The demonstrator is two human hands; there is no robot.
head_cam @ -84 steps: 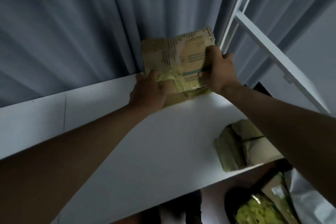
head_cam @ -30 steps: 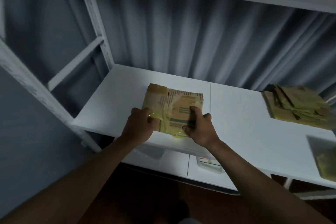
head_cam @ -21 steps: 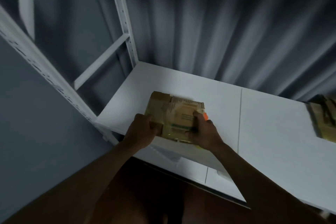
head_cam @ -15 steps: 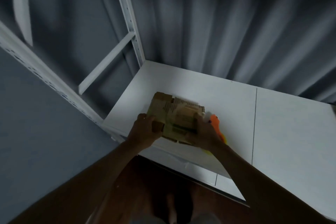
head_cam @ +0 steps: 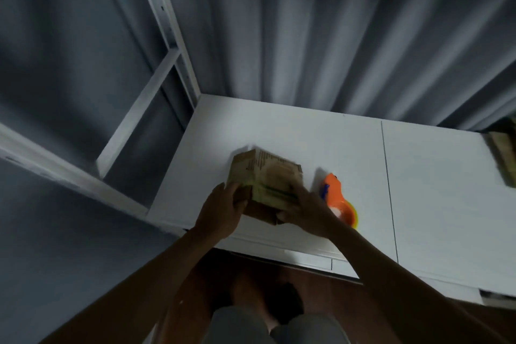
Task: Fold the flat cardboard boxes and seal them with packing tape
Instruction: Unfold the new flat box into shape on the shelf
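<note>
Cardboard box [head_cam: 266, 179] near the front edge of the white shelf [head_cam: 349, 148], gripped between left hand [head_cam: 223, 209] and right hand [head_cam: 305, 211], orange tape dispenser [head_cam: 336, 198] just right.

Brown printed box [head_cam: 268, 176], orange tape dispenser [head_cam: 336, 201], white shelf [head_cam: 307, 134].

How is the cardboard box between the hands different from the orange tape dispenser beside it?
The cardboard box is dull brown with printed marks; the tape dispenser is bright orange with a blue part. The box is blocky with flat faces; the dispenser is narrow and curved. The left hand and the right hand hold the box, while the dispenser lies apart from that grip, just right of the right hand. Both are on the white shelf.
</note>
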